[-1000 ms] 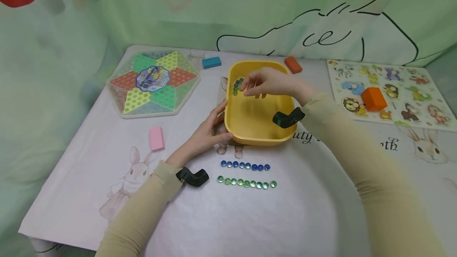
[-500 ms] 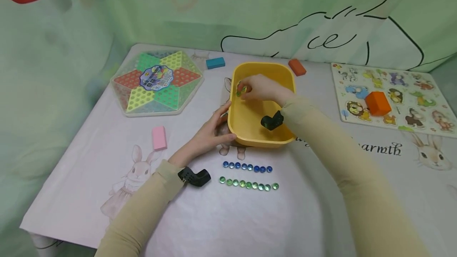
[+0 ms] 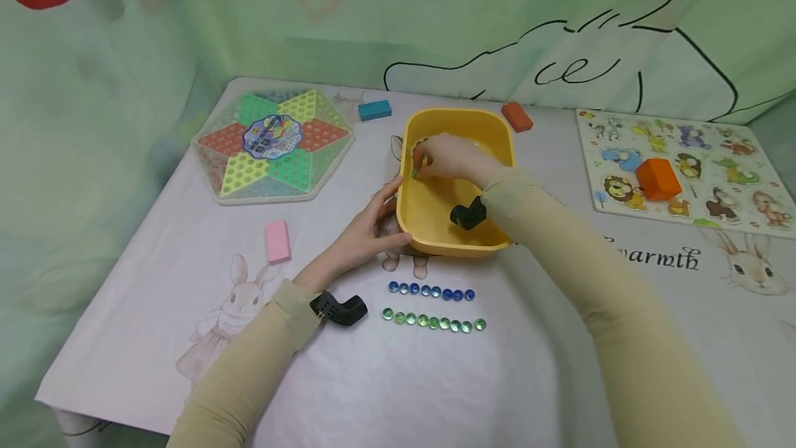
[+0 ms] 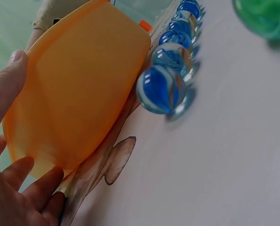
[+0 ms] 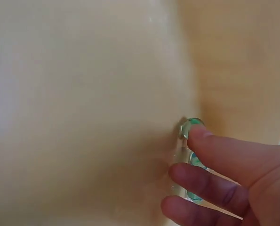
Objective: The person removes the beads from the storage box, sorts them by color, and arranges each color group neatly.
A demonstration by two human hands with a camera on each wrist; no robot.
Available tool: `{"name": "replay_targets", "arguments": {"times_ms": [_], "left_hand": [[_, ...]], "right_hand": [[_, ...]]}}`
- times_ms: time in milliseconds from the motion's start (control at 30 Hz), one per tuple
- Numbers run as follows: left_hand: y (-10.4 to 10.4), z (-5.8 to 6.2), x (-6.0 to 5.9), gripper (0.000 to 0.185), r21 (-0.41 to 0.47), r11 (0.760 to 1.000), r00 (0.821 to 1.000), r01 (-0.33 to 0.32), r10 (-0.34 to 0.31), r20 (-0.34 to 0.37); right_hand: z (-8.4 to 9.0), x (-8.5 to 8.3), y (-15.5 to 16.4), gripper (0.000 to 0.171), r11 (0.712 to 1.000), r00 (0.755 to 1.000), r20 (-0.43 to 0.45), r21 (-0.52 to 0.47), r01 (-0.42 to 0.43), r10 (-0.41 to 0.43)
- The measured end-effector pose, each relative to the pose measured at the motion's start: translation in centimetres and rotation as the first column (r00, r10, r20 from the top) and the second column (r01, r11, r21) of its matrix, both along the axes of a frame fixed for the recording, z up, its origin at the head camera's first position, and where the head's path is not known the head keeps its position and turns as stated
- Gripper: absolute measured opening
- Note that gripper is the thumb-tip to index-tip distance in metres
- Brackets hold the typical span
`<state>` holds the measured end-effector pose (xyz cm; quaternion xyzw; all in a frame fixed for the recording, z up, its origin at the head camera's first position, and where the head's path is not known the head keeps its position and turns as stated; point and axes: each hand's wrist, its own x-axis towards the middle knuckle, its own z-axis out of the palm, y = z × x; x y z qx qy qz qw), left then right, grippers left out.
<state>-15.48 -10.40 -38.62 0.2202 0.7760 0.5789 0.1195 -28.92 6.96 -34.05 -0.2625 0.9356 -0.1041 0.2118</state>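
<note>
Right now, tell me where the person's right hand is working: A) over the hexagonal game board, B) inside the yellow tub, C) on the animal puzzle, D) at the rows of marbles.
B: the right hand reaches inside the yellow tub, fingertips on a green marble.

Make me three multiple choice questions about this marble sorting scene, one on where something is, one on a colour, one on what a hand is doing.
1. Where is the right hand?
A. inside the yellow tub
B. on the animal puzzle
C. over the pink block

2. Which row of marbles lies nearer the tub?
A. green
B. blue
C. red

3. What is the left hand doing?
A. lifting a marble
B. resting flat on the star board
C. holding the tub's near left corner

Answers:
1 A, the head view shows the hand down in the tub, its fingers at a green marble.
2 B, the blue row sits between the tub and the green row.
3 C, thumb and fingers lie against the tub's wall.
</note>
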Motion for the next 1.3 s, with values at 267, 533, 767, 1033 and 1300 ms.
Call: {"name": "replay_targets", "arguments": {"times_ms": [267, 533, 767, 1033, 1300], "left_hand": [[0.0, 0.5, 0.3, 0.084, 0.012, 1.0, 1.0, 0.012, -0.012, -0.003], [-0.1, -2.1, -0.7, 0.086, -0.003, 1.0, 1.0, -0.004, 0.004, -0.012], [-0.2, -2.1, -0.7, 0.085, -0.006, 1.0, 1.0, -0.009, 0.009, -0.024], [-0.2, -2.0, -0.6, 0.086, -0.011, 1.0, 0.999, -0.011, 0.01, -0.034], [-0.3, -2.1, -0.7, 0.087, -0.004, 1.0, 0.999, -0.011, 0.011, -0.032]], "right_hand": [[0.4, 0.2, 0.1, 0.018, 0.995, 0.995, 0.005, 0.0, -0.099, 0.099], [2.7, 1.4, 2.0, 0.013, 0.978, 0.981, 0.059, -0.109, -0.18, 0.187], [5.1, 3.4, 4.1, 0.013, 0.961, 0.969, 0.112, -0.197, -0.193, 0.218], [6.7, 7.1, 7.8, 0.012, 0.94, 0.963, 0.154, -0.295, -0.169, 0.222], [5.6, 10.7, 11.2, 0.009, 0.868, 0.936, 0.131, -0.434, -0.242, 0.327]]}}
